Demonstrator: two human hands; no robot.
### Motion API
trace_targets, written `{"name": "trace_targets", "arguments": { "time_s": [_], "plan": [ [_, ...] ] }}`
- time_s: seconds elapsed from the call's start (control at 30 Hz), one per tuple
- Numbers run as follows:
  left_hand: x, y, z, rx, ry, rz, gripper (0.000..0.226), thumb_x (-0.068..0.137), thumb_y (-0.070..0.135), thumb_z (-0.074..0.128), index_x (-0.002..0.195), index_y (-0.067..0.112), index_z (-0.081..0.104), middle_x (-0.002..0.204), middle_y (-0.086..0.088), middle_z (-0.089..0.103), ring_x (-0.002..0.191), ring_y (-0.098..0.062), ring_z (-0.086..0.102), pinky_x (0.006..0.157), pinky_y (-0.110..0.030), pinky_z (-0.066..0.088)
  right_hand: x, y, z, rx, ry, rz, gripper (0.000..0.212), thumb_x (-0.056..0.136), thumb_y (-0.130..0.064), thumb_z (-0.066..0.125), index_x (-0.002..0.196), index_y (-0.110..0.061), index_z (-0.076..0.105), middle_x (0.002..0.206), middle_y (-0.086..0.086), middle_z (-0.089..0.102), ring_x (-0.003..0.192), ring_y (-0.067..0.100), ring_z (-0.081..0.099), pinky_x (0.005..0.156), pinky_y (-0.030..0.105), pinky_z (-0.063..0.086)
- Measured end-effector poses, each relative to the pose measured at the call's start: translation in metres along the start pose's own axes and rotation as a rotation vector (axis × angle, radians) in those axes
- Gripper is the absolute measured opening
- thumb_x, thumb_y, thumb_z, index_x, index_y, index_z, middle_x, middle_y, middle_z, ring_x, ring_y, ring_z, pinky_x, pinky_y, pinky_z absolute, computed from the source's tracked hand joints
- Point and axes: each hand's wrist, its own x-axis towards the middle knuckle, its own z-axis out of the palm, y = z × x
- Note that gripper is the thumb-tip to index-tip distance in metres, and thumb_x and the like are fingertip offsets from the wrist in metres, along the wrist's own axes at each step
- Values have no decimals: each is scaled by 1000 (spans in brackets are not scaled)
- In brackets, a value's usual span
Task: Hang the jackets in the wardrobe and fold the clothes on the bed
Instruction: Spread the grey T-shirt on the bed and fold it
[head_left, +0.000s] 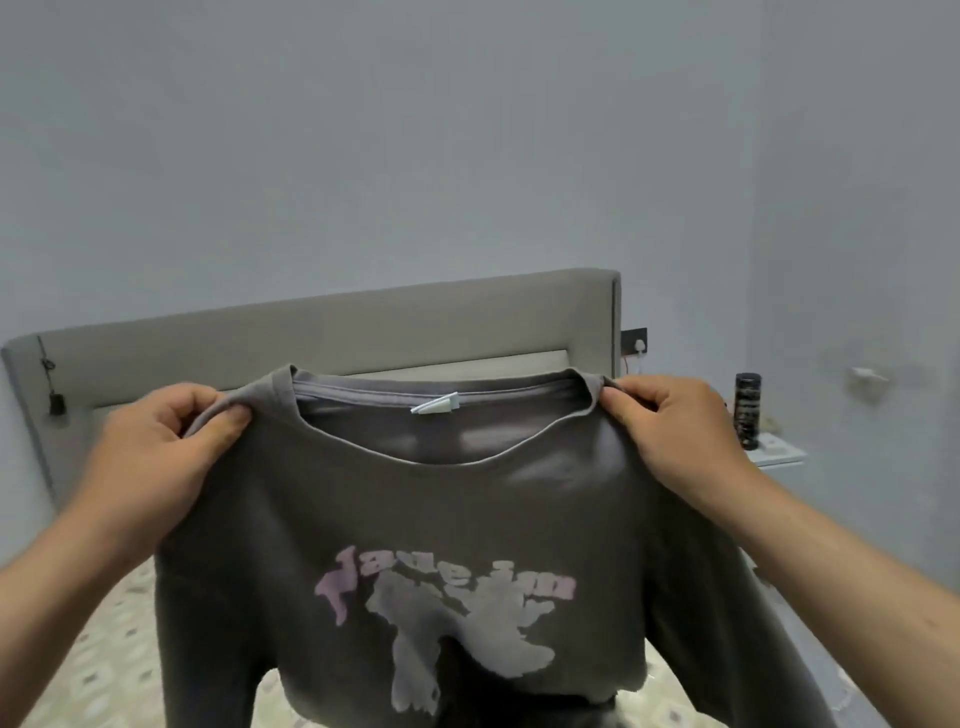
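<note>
Two pinch grips: left hand (166, 447) and right hand (680, 441), fingers (192, 397) curled on the shoulders of the grey printed sweatshirt (467, 519) held up over the bed (88, 660); sleeves hang loose, so it likely lands bunched and folds crooked if lowered fast.

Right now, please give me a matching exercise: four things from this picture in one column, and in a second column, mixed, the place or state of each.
Things:
1. shirt
2. label
3. can
4. headboard

Places or states:
a. stands on the small table at the right
b. gripped at the shoulders by the left hand and the right hand
c. against the wall, behind the shirt
d. inside the back of the collar

Pairs: 1-b; 2-d; 3-a; 4-c
</note>
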Motion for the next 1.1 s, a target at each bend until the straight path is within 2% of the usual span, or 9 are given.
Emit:
{"name": "trace_targets", "arguments": {
  "time_s": [0.2, 0.33, 0.43, 0.57, 0.63, 0.7, 0.83, 0.93, 1.1],
  "plan": [
    [5, 31, -12, -195, 59, 47, 17, 90, 17, 69, 73, 19, 67, 61, 4, 64, 51, 0, 51, 45, -15, 41, -3, -57, -47, -62, 62, -93, 17, 92, -37, 64, 79, -43, 74, 76, -25, 71, 76, -4, 65, 65, 23, 48],
    [6, 49, -22, -215, 86, 61, 13, 89, 20, 69, 78, 26, 67, 61, 7, 63, 52, -1, 48, 55, -28, 41, -5, -91, -73, -45, 101, -160, 20, 92, -36, 65, 84, -53, 72, 80, -30, 70, 80, -8, 66, 69, 19, 51],
    [16, 60, -42, -170, 90, 130, 7, 84, 40, 69, 81, 33, 69, 68, 14, 68, 55, 0, 56, 52, -24, 46, 2, -112, -88, -29, 94, -191, 16, 92, -33, 66, 88, -48, 73, 81, -26, 72, 81, -5, 67, 74, 27, 54],
    [43, 82, -88, -103, 138, 181, 52, 74, 72, 63, 100, 28, 70, 72, 7, 72, 66, -22, 69, 53, -35, 57, 26, -150, -112, 14, 99, -294, 17, 91, -32, 67, 86, -46, 75, 80, -25, 73, 79, -8, 67, 68, 16, 53],
    [60, 98, -104, -107, 166, 212, 56, 73, 73, 64, 101, 26, 70, 73, 5, 72, 67, -29, 69, 59, -48, 59, 42, -167, -123, 43, 120, -338, 16, 91, -33, 67, 85, -45, 76, 78, -25, 73, 75, -11, 67, 63, 10, 50],
    [75, 118, -101, -96, 211, 233, 46, 75, 67, 65, 98, 27, 70, 72, 7, 72, 67, -23, 69, 62, -39, 59, 59, -171, -130, 49, 139, -349, 13, 91, -36, 67, 84, -43, 76, 76, -24, 73, 72, -10, 66, 60, 11, 49],
    [82, 141, -49, 2, 172, 254, 15, 85, 34, 72, 76, 23, 69, 66, 12, 67, 58, 4, 56, 51, -10, 39, 85, -127, -114, -12, 91, -229, 16, 90, -35, 67, 79, -34, 78, 73, -21, 72, 74, -1, 68, 68, 24, 50],
    [72, 123, 7, 16, 82, 192, 20, 89, 15, 70, 68, 16, 66, 64, 3, 66, 58, -4, 54, 50, -9, 35, 90, -68, -89, -43, 38, -124, 19, 90, -33, 67, 75, -27, 78, 71, -17, 72, 76, 5, 69, 74, 34, 52],
    [42, 43, 94, 144, -63, 73, 21, 87, 17, 70, 67, 21, 65, 65, 9, 66, 68, -9, 60, 57, -14, 39, 73, 43, -35, -114, -88, 3, 20, 90, -37, 66, 75, -29, 76, 72, -18, 71, 74, 2, 64, 69, 24, 48]
  ]
}}
